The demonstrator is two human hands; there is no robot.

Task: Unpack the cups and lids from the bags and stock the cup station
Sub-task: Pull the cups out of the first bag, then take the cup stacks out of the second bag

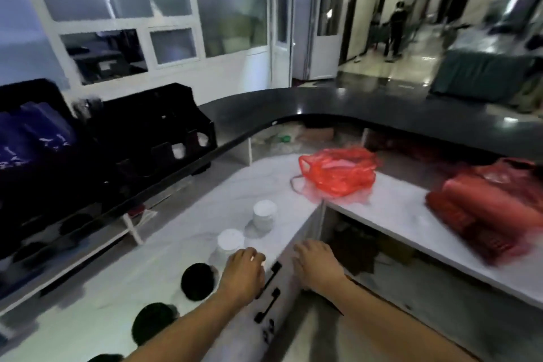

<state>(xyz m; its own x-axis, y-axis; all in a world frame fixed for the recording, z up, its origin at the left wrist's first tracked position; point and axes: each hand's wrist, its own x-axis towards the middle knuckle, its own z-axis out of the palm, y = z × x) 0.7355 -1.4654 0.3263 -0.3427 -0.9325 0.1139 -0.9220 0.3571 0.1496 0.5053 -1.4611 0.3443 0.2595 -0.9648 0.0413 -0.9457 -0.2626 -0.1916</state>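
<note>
White lid stacks, black lid stacks: being ranged along counter's front edge, seemingly sorted for cup station. Left hand, right hand: grips being held slack, empty.

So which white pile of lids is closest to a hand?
The white pile just in front of the left hand; the other white pile stands farther back, toward the see-through red bag.

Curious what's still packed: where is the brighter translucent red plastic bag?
Head view, centre-right: the bright red bag sits on the white counter's corner, beyond two white lid stacks, left of the darker red bag.
</note>
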